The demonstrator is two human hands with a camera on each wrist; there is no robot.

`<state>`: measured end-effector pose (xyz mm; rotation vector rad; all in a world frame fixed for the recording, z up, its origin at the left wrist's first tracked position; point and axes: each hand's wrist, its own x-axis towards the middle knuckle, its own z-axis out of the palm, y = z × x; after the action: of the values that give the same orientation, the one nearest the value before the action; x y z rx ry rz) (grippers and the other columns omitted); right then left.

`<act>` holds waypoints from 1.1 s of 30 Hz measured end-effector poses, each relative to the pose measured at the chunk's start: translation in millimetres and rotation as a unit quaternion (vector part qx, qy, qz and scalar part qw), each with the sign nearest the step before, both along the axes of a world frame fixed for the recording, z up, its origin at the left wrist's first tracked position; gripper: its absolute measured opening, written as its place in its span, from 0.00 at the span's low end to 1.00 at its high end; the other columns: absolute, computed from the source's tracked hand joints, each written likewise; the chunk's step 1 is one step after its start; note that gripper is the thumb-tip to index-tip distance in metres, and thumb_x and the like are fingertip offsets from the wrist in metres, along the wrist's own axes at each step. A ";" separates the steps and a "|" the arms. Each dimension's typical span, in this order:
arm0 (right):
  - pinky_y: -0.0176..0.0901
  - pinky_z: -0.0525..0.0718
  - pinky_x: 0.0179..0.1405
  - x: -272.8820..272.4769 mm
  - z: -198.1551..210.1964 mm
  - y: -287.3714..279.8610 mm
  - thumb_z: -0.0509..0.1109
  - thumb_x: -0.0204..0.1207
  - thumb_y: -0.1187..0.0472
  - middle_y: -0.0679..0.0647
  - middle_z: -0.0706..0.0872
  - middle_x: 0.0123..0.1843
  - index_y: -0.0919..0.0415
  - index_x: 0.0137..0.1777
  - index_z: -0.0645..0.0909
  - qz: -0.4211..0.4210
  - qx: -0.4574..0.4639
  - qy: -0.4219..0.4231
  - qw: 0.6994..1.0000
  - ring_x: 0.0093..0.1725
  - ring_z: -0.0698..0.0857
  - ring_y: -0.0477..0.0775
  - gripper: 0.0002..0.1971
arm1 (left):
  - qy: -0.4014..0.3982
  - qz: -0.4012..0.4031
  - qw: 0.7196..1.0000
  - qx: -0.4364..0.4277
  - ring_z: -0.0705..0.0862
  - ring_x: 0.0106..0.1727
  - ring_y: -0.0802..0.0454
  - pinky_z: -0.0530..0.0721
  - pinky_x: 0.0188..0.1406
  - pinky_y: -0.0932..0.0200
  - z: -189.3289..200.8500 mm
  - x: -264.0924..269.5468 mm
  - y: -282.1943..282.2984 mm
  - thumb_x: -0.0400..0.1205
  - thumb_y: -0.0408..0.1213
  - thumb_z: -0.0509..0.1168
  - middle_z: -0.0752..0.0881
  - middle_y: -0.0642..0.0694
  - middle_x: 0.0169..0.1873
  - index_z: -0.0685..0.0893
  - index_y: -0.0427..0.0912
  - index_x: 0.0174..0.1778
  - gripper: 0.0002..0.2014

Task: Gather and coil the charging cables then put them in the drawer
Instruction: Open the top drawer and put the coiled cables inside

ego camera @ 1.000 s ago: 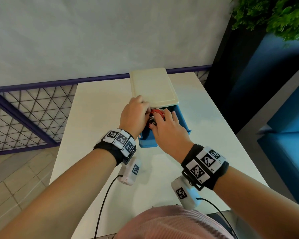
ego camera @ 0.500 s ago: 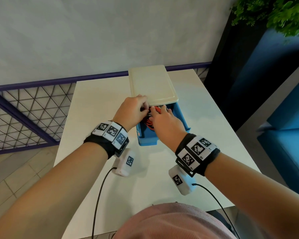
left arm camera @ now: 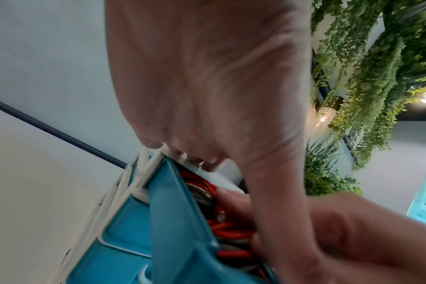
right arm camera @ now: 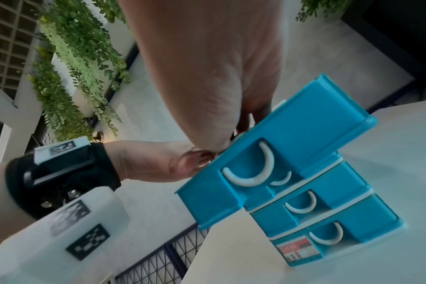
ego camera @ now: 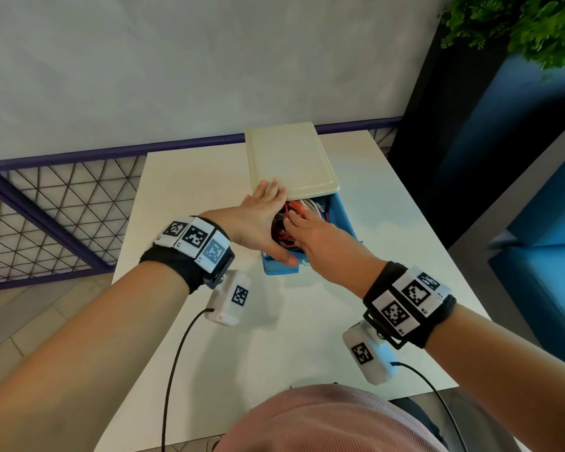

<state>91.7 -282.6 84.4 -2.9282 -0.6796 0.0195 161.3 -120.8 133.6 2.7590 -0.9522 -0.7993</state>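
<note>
A small blue drawer unit with a cream top (ego camera: 291, 161) stands at the far middle of the white table (ego camera: 193, 190). Its top drawer (ego camera: 341, 213) is pulled out and holds a bundle of red, white and grey cables (ego camera: 302, 207). My left hand (ego camera: 258, 216) lies with straight fingers on the cream top's near edge, thumb along the drawer's front left corner. My right hand (ego camera: 313, 236) reaches into the drawer, its fingers pressing on the cables (left arm camera: 231, 233). The right wrist view shows the pulled-out drawer (right arm camera: 304, 123) above three shut drawers (right arm camera: 328, 211).
A purple railing with wire mesh (ego camera: 46, 197) runs along the table's far and left sides. Green plants (ego camera: 535, 24) hang at the upper right above a dark panel. A blue seat (ego camera: 552, 288) stands to the right of the table.
My left hand has left the drawer, its fingers straightening out onto the cream top. My right hand has stayed in the drawer on the cables.
</note>
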 end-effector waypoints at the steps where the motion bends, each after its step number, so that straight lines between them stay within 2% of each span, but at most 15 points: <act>1: 0.51 0.66 0.79 1.3 2.3 0.4 0.59 0.84 0.68 0.57 0.61 0.84 0.64 0.83 0.57 -0.018 0.011 0.017 1.000 0.86 0.50 0.58 0.28 | -0.005 0.002 1.000 0.004 0.24 0.80 0.49 0.39 0.83 0.43 -0.3 -1.3 -1.1 0.62 0.65 0.75 0.26 0.47 0.80 0.28 0.42 0.80 0.70; 3: 0.51 0.70 0.77 5.2 5.1 2.6 0.61 0.84 0.68 0.56 0.62 0.85 0.63 0.84 0.57 -0.028 0.022 0.016 0.999 0.86 0.51 0.56 0.29 | -0.011 0.005 1.000 0.004 0.25 0.80 0.49 0.40 0.83 0.45 -0.3 -4.4 -3.5 0.62 0.64 0.76 0.26 0.46 0.80 0.28 0.42 0.80 0.71; 5: 0.50 0.68 0.76 10.7 8.1 6.5 0.62 0.83 0.68 0.56 0.62 0.85 0.63 0.84 0.58 -0.036 0.007 0.017 0.999 0.86 0.53 0.56 0.30 | -0.016 0.006 1.000 0.001 0.26 0.80 0.49 0.40 0.83 0.45 -0.5 -5.7 -4.5 0.62 0.63 0.77 0.27 0.46 0.81 0.29 0.41 0.80 0.71; 9: 0.49 0.71 0.70 18.6 13.7 15.5 0.64 0.81 0.67 0.54 0.69 0.80 0.61 0.80 0.65 -0.058 0.008 -0.004 0.998 0.82 0.62 0.54 0.28 | -0.026 0.010 1.000 0.001 0.27 0.81 0.48 0.38 0.82 0.44 -0.1 -6.1 -5.5 0.61 0.64 0.77 0.28 0.44 0.81 0.30 0.40 0.81 0.71; 12: 0.53 0.75 0.65 19.1 9.9 14.0 0.69 0.76 0.70 0.63 0.83 0.65 0.67 0.66 0.83 -0.031 0.087 -0.040 0.995 0.68 0.79 0.64 0.17 | -0.037 0.006 0.999 -0.001 0.28 0.81 0.49 0.39 0.83 0.45 0.2 -5.6 -5.4 0.60 0.65 0.76 0.30 0.45 0.82 0.32 0.41 0.81 0.71; 14: 0.48 0.77 0.63 13.6 13.6 4.6 0.69 0.79 0.66 0.60 0.83 0.62 0.64 0.60 0.87 -0.076 0.171 -0.043 0.981 0.61 0.81 0.59 0.12 | -0.046 0.005 0.999 -0.010 0.30 0.82 0.50 0.42 0.83 0.46 -3.0 -4.4 -5.1 0.57 0.67 0.76 0.33 0.47 0.83 0.36 0.44 0.82 0.70; 16: 0.40 0.77 0.58 6.0 14.5 -6.9 0.69 0.80 0.63 0.57 0.80 0.60 0.61 0.58 0.89 -0.113 0.204 -0.053 0.971 0.54 0.79 0.51 0.10 | -0.052 0.011 0.998 -0.021 0.31 0.83 0.50 0.46 0.83 0.44 -8.3 -1.8 -4.2 0.52 0.71 0.75 0.37 0.50 0.83 0.40 0.47 0.83 0.71; 17: 0.37 0.76 0.55 2.2 14.6 -10.2 0.69 0.80 0.63 0.57 0.81 0.58 0.62 0.56 0.89 -0.114 0.203 -0.059 0.971 0.52 0.79 0.50 0.10 | -0.055 0.013 0.998 -0.026 0.33 0.83 0.51 0.48 0.83 0.43 -10.8 0.1 -4.0 0.49 0.73 0.74 0.39 0.51 0.83 0.42 0.48 0.82 0.72; 19: 0.39 0.77 0.54 -3.9 11.3 -10.5 0.69 0.79 0.66 0.58 0.83 0.55 0.64 0.52 0.90 -0.089 0.188 -0.051 0.977 0.53 0.80 0.55 0.09 | -0.061 0.013 0.998 -0.029 0.36 0.83 0.51 0.51 0.83 0.44 -13.1 3.3 -4.5 0.46 0.75 0.72 0.41 0.52 0.82 0.43 0.47 0.82 0.74; 22: 0.51 0.81 0.53 1.1 5.9 -3.9 0.68 0.79 0.69 0.60 0.85 0.53 0.66 0.49 0.91 -0.089 0.176 -0.038 0.980 0.54 0.81 0.60 0.09 | -0.072 0.009 0.997 -0.024 0.38 0.83 0.50 0.52 0.83 0.44 -12.8 4.7 -4.7 0.44 0.76 0.71 0.42 0.51 0.83 0.44 0.45 0.83 0.75; 24: 0.50 0.80 0.54 6.3 7.2 0.1 0.68 0.78 0.70 0.62 0.86 0.51 0.67 0.48 0.91 -0.085 0.169 -0.044 0.981 0.53 0.82 0.62 0.09 | -0.066 0.009 0.998 -0.017 0.36 0.83 0.50 0.50 0.83 0.45 -10.6 4.3 -3.4 0.47 0.74 0.72 0.40 0.50 0.83 0.43 0.44 0.83 0.74; 27: 0.39 0.75 0.56 14.3 14.7 -0.9 0.68 0.79 0.68 0.60 0.86 0.55 0.65 0.53 0.90 -0.078 0.148 -0.023 0.986 0.56 0.82 0.59 0.10 | -0.064 0.008 0.998 -0.008 0.35 0.84 0.51 0.49 0.84 0.46 -7.7 4.5 -3.1 0.50 0.72 0.74 0.39 0.49 0.84 0.43 0.45 0.83 0.72; 30: 0.43 0.81 0.54 24.5 28.1 -5.6 0.69 0.79 0.63 0.55 0.84 0.54 0.59 0.51 0.90 -0.096 0.159 0.023 0.982 0.52 0.83 0.55 0.08 | -0.074 0.005 0.997 -0.017 0.41 0.84 0.50 0.50 0.83 0.47 -6.6 5.1 -2.4 0.50 0.72 0.74 0.45 0.48 0.84 0.50 0.46 0.83 0.69; 31: 0.44 0.81 0.54 28.4 31.5 -7.9 0.68 0.79 0.62 0.55 0.83 0.54 0.59 0.50 0.90 -0.103 0.169 0.018 0.980 0.51 0.83 0.54 0.08 | -0.078 0.003 0.997 -0.021 0.44 0.84 0.50 0.52 0.83 0.47 -6.1 5.7 -2.0 0.50 0.72 0.74 0.48 0.48 0.83 0.53 0.47 0.82 0.68; 33: 0.46 0.80 0.58 36.0 33.5 -11.9 0.66 0.81 0.62 0.56 0.82 0.59 0.60 0.55 0.87 -0.113 0.180 -0.021 0.977 0.56 0.82 0.54 0.10 | -0.081 0.008 0.996 -0.026 0.51 0.83 0.48 0.58 0.82 0.47 -3.9 6.5 -2.1 0.51 0.70 0.75 0.54 0.48 0.82 0.57 0.47 0.81 0.65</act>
<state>127.7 -294.5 117.8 -2.6401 -0.3093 -0.1713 167.8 -122.9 129.8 2.8162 -0.9629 -0.5458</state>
